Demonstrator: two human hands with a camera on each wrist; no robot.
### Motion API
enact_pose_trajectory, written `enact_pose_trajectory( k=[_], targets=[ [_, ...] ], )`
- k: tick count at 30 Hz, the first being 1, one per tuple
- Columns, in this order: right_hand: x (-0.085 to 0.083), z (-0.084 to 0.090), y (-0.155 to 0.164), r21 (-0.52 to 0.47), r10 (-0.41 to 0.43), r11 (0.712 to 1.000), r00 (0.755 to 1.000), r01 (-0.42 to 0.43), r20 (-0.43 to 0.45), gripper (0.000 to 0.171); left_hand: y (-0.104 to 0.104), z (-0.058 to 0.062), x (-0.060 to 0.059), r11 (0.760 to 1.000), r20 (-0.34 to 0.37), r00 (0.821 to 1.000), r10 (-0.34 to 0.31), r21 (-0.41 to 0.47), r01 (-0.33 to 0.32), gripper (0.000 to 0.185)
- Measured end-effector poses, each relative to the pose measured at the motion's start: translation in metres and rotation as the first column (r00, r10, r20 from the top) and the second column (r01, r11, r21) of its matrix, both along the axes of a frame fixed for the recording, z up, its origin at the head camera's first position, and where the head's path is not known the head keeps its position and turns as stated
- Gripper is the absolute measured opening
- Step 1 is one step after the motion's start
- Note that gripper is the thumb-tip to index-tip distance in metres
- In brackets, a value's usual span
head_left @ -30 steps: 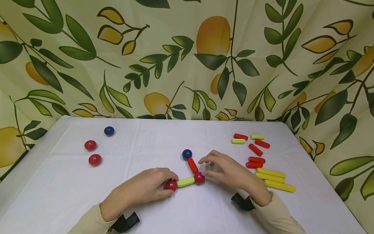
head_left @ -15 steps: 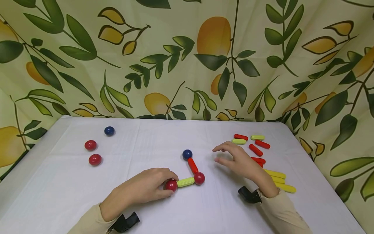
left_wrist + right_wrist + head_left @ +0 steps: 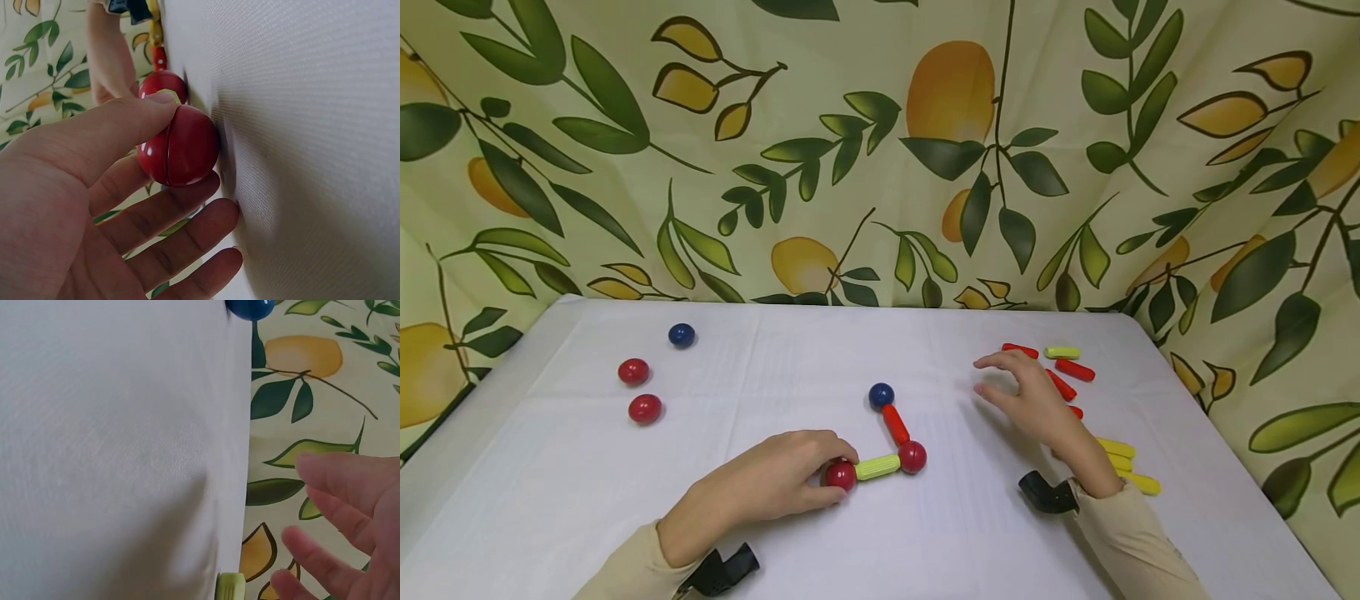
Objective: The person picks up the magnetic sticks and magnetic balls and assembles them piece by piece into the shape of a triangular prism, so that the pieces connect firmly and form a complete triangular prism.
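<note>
Holding the glossy red plastic ball (image 3: 840, 475) at the near end of the short yellow-green plastic rod (image 3: 877, 467) on the white-clothed table (image 3: 760, 375), the left hand (image 3: 760, 487) curls thumb and fingers round it. That grip should be kept firm so the rod-and-ball chain does not swing. Right of that ball, the right hand (image 3: 1033, 400) hovers loosely spread and empty over the loose red and yellow plastic rods (image 3: 1075, 369), best lowered onto one rod only.
</note>
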State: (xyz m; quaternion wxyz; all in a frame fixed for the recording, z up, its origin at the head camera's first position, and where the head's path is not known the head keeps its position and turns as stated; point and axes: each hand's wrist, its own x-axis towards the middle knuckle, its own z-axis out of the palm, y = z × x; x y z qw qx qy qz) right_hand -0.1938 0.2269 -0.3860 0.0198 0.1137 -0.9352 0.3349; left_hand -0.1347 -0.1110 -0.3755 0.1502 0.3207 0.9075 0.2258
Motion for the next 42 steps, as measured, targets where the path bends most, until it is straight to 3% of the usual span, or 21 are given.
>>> enact_pose_trajectory(
  k=[8,21,31,42],
  targets=[
    [-0.0028,0.0005,0.0043,0.055,-0.059,0.997,0.995,0.055,0.079,0.047,-0.0001,0.0006,0.0006,1.000,-0.009,1.000,-0.001,0.001,0.001,0.035],
    [-0.0070,-0.0039,0.0082,0.137,-0.084,0.989,0.981,0.060,0.174,0.068,-0.0004,-0.0004,-0.0002,1.000,-0.010,1.000,-0.004,0.007,0.004,0.035],
    [-0.0025,-0.0048,0.0058,0.227,-0.108,0.970,0.991,0.087,0.080,0.059,-0.0001,-0.0006,-0.0006,1.000,-0.007,1.000,0.005,0.000,-0.005,0.035],
    [-0.0019,-0.0068,0.0061,0.239,-0.088,0.969,0.993,0.068,0.077,0.049,0.0001,0.0001,-0.0005,1.000,-0.003,1.000,0.003,-0.001,-0.003,0.035]
  ],
)
